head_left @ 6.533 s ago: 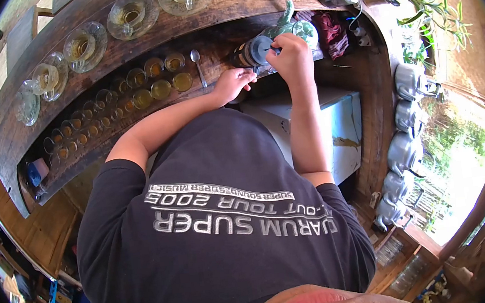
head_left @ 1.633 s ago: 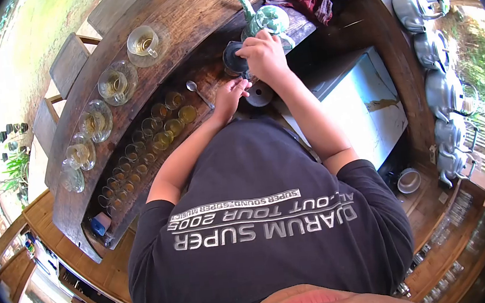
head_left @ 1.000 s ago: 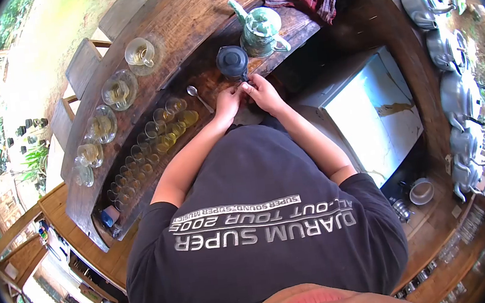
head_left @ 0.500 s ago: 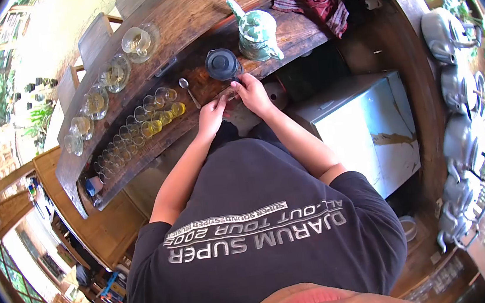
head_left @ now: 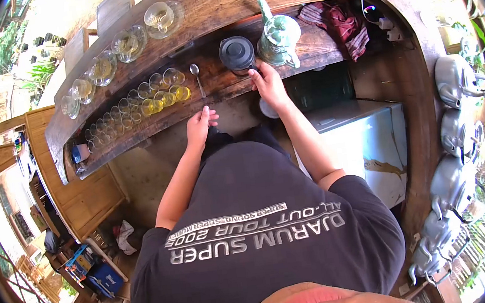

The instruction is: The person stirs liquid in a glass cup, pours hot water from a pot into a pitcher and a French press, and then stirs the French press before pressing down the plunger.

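Observation:
My right hand has its thumb and fingers closed at the handle of a black-lidded press pot, which stands on the wooden lower shelf. Just right of the pot stands a green-and-white teapot. My left hand is in front of the shelf edge, fingers loosely bent and apart, with nothing visible in it. A metal spoon lies beyond it, its handle end near my left fingertips. Left of the spoon are rows of small glasses, several holding yellow liquid.
Glass cups on saucers line the upper counter. A red cloth lies at the shelf's right, near a cable and plugs. Metal kettles line the far right. A white-topped cabinet stands right of my body.
My hands were together near the shelf edge. They have parted: the left lower and to the left, the right up to the pot's handle. The whole view has shifted.

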Tool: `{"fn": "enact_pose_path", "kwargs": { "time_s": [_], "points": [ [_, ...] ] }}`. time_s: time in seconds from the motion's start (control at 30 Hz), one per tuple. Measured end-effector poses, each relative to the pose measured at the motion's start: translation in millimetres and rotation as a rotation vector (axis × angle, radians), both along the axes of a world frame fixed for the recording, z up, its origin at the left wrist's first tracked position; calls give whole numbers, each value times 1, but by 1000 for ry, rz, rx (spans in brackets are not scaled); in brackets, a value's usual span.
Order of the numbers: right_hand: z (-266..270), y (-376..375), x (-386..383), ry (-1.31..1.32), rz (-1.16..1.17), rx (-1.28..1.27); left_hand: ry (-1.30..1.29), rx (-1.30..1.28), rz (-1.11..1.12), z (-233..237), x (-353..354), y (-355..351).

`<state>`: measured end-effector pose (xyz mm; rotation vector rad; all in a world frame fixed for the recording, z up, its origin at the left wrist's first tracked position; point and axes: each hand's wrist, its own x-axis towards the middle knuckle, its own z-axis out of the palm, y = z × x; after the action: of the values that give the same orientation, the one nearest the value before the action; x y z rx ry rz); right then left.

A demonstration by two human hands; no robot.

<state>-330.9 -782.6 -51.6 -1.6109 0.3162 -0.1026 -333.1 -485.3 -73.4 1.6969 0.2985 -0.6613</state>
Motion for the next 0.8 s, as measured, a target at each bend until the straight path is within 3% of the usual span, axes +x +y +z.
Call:
{"fn": "enact_pose_path", "kwargs": {
  "time_s": [0.27,0.4,0.53,0.8],
  "points": [
    [10,9,8,47,36,76,-9,-45,-57,-3,12,-1],
    [14,16,15,29,35,86,-23,-63,-39,8,19,2],
    [24,19,20,-4,51,80,-49,-142,61,-13,14,20],
    [80,20,35,-5,139,189,-36,-114,135,-3,-17,65]
  ]
}}
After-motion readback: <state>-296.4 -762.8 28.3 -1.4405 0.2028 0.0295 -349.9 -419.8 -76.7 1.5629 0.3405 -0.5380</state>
